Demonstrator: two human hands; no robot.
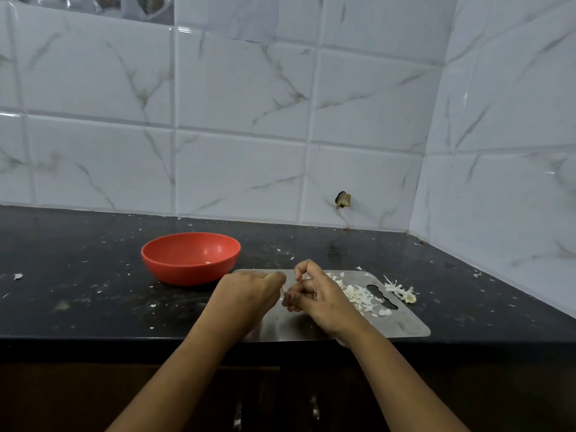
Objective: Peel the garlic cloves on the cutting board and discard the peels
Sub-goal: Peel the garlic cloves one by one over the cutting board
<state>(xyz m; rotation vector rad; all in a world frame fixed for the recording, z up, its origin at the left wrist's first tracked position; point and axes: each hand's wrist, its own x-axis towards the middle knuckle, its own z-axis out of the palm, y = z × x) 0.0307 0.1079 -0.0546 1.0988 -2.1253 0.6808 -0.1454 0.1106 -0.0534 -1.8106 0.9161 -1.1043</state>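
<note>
A steel cutting board (402, 325) lies at the counter's front edge. Over its left half my left hand (249, 294) and my right hand (318, 294) meet, fingers curled. Between them shows a thin white bit of a garlic clove (284, 291), mostly hidden; both hands pinch it. A heap of white garlic peels (358, 294) lies on the board just right of my right hand. More peels and a stem piece (402, 291) sit off the board's right end.
A red bowl (190, 257) stands on the black counter (78, 275) left of the board, with one small pale piece inside. Peel flakes dot the counter. Tiled walls close the back and right side.
</note>
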